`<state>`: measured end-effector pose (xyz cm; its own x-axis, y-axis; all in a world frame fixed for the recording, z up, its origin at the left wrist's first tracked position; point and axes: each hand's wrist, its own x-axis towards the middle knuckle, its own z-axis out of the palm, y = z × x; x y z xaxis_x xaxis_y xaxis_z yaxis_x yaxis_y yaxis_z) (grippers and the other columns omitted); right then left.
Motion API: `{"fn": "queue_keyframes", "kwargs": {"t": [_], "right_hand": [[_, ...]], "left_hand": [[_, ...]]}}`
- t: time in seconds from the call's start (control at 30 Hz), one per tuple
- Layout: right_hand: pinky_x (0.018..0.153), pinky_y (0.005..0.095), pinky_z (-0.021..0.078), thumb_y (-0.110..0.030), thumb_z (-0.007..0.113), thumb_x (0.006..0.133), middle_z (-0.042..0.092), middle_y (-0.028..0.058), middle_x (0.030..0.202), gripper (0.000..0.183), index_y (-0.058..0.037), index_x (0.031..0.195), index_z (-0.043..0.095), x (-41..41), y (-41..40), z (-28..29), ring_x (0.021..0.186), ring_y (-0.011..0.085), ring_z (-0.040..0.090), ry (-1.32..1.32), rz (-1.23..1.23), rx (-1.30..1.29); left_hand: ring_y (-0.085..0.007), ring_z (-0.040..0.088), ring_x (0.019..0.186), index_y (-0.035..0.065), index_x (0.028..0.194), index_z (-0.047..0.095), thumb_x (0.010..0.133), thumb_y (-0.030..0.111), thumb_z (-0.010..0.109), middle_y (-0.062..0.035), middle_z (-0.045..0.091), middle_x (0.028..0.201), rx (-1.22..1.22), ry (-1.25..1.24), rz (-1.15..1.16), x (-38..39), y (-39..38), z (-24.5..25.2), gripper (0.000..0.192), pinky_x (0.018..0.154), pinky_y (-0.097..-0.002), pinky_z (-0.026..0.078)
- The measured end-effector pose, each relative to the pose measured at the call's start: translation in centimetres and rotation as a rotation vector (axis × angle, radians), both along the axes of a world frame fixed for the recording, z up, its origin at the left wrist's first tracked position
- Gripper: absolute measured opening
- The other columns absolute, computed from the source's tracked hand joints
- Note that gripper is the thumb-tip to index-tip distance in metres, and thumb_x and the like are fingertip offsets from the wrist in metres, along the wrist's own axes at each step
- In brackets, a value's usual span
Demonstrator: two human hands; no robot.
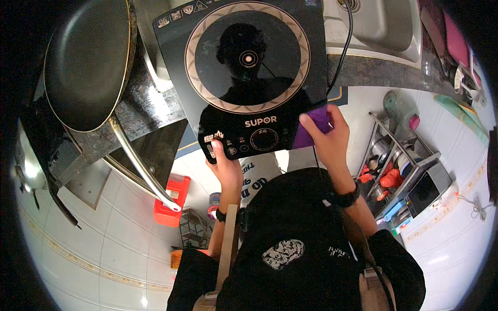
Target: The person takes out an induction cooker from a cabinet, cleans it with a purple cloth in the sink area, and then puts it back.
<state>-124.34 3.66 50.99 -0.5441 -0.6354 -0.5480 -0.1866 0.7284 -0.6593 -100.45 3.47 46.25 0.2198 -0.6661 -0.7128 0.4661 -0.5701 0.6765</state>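
A black SUPOR induction cooktop (249,62) is in front of me, tilted, its glass face showing a patterned ring and a dark reflection. My left hand (227,167) grips its near left corner, thumb on the control panel and fingers hidden beneath. At the near right corner, my right hand (330,134) holds a purple cloth (316,126) against the cooktop, with the thumb on top. The cloth covers that corner. Beside the cooktop's right edge hangs a black power cord (344,54).
On the left, a dark frying pan (85,70) has its metal handle (142,167) sticking out towards me. A sink (383,27) is set into the dark countertop (381,72) at upper right. Lower down stand a metal rack (406,171) with cookware and a red plastic stool (171,202).
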Motion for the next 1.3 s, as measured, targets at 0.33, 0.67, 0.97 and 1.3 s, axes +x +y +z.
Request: {"fn": "queue_keyframes", "kwargs": {"t": [0.33, 0.67, 0.97, 1.3], "right_hand": [[0.066, 0.0284, 0.0503, -0.035, 0.078, 0.084, 0.069, 0.0075, 0.074, 0.038, 0.0014, 0.088, 0.068, -0.5, -3.9, -1.2, 0.068, 0.0119, 0.063, 0.036, -0.095, -0.119], [0.062, 0.0279, 0.0496, -0.033, 0.077, 0.086, 0.068, 0.0078, 0.070, 0.038, 0.0026, 0.082, 0.066, -1.1, -4.0, -0.6, 0.063, 0.0120, 0.062, 0.052, 0.055, -0.084], [0.060, 0.0285, 0.0470, -0.027, 0.077, 0.086, 0.066, 0.0051, 0.070, 0.030, 0.0013, 0.083, 0.065, -2.2, -4.0, -0.8, 0.063, 0.0111, 0.059, 0.008, 0.103, -0.083], [0.058, 0.0265, 0.0468, -0.024, 0.077, 0.086, 0.067, 0.0053, 0.072, 0.029, 0.0022, 0.084, 0.065, -2.9, -5.0, -1.1, 0.064, 0.0075, 0.058, -0.179, 0.008, -0.067]], "left_hand": [[-0.0214, 0.065, 0.107, 0.0011, 0.130, 0.054, 0.099, 0.025, 0.061, -0.0107, 0.064, 0.123, -0.010, -0.042, 0.022, -0.1, 0.4, -0.4, 0.040, 0.092, -0.0370, 0.054], [-0.0176, 0.066, 0.091, -0.0021, 0.122, 0.059, 0.099, 0.020, 0.062, -0.0082, 0.067, 0.108, -0.010, -0.055, 0.114, -0.8, 0.0, -0.1, 0.032, 0.082, -0.0321, 0.056], [-0.0158, 0.065, 0.092, -0.0007, 0.121, 0.060, 0.099, 0.020, 0.062, -0.0074, 0.067, 0.109, 0.002, -0.068, 0.116, -1.0, -0.2, 0.3, 0.030, 0.080, -0.0316, 0.056], [-0.0178, 0.065, 0.096, 0.0001, 0.123, 0.058, 0.099, 0.022, 0.061, -0.0084, 0.066, 0.113, 0.001, -0.078, 0.049, 0.1, 0.7, -0.5, 0.032, 0.085, -0.0339, 0.056]]}}
